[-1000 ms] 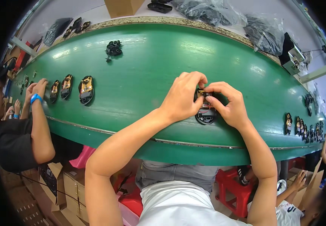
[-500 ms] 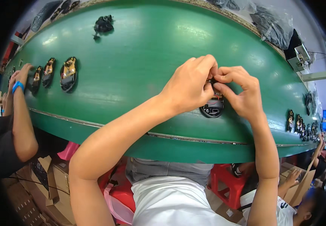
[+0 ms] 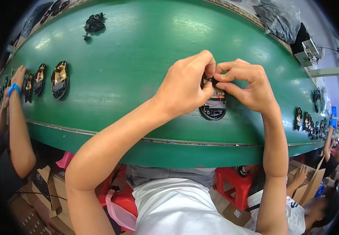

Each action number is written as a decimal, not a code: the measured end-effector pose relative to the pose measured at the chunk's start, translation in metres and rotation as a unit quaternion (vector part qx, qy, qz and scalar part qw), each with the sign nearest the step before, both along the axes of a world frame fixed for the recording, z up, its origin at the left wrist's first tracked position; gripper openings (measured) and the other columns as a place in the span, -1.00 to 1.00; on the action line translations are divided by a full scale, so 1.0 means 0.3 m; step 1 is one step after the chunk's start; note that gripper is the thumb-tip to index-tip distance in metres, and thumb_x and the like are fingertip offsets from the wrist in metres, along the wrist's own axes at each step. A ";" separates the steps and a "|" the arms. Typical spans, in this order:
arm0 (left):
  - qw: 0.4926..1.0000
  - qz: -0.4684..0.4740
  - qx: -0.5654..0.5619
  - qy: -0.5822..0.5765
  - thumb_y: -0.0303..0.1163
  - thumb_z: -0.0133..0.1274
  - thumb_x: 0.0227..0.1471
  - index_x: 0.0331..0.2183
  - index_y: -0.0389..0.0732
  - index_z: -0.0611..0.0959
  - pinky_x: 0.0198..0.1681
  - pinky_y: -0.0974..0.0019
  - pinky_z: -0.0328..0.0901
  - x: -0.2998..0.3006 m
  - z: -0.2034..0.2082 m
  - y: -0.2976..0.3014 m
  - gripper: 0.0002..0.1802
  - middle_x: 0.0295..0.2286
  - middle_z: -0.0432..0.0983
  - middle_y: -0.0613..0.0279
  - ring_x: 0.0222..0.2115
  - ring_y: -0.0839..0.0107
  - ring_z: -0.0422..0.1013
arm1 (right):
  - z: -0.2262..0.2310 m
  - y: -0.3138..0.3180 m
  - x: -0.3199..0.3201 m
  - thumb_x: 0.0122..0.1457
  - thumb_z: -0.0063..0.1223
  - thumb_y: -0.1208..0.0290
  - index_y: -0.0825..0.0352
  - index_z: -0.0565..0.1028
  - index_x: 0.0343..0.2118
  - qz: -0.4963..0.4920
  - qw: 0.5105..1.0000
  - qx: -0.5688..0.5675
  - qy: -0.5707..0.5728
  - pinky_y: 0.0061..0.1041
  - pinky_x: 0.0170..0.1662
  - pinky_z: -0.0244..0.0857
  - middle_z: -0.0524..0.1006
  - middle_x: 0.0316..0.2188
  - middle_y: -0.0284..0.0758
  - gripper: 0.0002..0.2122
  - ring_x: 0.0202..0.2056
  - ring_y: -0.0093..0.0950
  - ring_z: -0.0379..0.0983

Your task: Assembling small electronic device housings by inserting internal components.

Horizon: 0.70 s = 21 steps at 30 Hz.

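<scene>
A black oval device housing (image 3: 214, 111) lies on the green bench in front of me, its inside facing up. A circuit board and red wires show in its middle; my fingers cover its far end. My left hand (image 3: 187, 84) reaches over the housing's left side, thumb and fingers closed together at the far end. From the right, my right hand (image 3: 246, 80) pinches at the same spot, its fingertips close to the left ones. What small part lies between the fingertips is hidden.
Several similar open housings (image 3: 61, 80) lie to the left, beside a co-worker's arm (image 3: 19, 125). More housings (image 3: 298, 118) are at the right. A heap of black parts (image 3: 94, 23) sits at the far left. Plastic bags (image 3: 279, 19) and a metal fixture (image 3: 306, 53) line the far edge.
The view has shifted slightly, so the bench's things sit further left. My hands stay at the housing's far end, the right fingers a little more spread.
</scene>
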State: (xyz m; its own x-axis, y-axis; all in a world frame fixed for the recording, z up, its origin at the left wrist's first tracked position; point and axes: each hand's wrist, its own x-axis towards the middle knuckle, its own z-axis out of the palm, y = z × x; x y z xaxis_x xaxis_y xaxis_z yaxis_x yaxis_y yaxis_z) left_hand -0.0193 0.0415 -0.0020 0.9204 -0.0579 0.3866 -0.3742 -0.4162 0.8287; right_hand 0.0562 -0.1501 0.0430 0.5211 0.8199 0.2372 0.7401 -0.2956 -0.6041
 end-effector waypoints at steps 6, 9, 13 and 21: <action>0.999 0.008 -0.037 0.018 -0.63 0.21 -0.19 -0.42 -0.27 0.55 -0.45 0.45 0.28 -0.006 0.025 -0.008 -0.80 -0.55 0.48 0.31 -0.57 0.56 0.34 | -0.039 -0.015 -0.041 0.00 0.32 0.55 0.39 0.67 -0.33 -0.125 0.974 0.076 0.171 -0.58 -0.31 0.41 0.66 -0.43 -0.32 -0.85 -0.42 -0.58 0.54; 1.000 0.007 -0.020 0.022 -0.65 0.21 -0.18 -0.42 -0.28 0.55 -0.45 0.46 0.27 -0.007 0.028 -0.009 -0.80 -0.54 0.47 0.32 -0.56 0.57 0.32 | -0.024 -0.009 -0.027 0.01 0.32 0.54 0.42 0.66 -0.33 -0.176 0.924 0.062 0.335 -0.62 -0.33 0.41 0.65 -0.48 -0.33 -0.86 -0.45 -0.60 0.54; 1.000 -0.002 -0.015 0.022 -0.66 0.20 -0.16 -0.42 -0.28 0.55 -0.45 0.46 0.27 -0.013 0.031 -0.009 -0.81 -0.54 0.45 0.33 -0.56 0.58 0.31 | -0.070 -0.008 -0.058 -0.04 0.34 0.55 0.41 0.66 -0.40 -0.137 0.975 0.132 0.118 -0.51 -0.27 0.45 0.67 -0.43 -0.29 -0.88 -0.40 -0.49 0.60; 1.000 0.008 0.024 -0.004 -0.66 0.19 -0.10 -0.39 -0.30 0.55 -0.45 0.51 0.25 -0.006 0.020 -0.028 -0.83 -0.52 0.45 0.34 -0.55 0.64 0.28 | -0.036 -0.009 0.039 -0.06 0.30 0.57 0.42 0.61 -0.50 -0.069 0.975 0.049 0.206 -0.46 -0.27 0.43 0.63 -0.43 -0.24 -0.93 -0.40 -0.36 0.56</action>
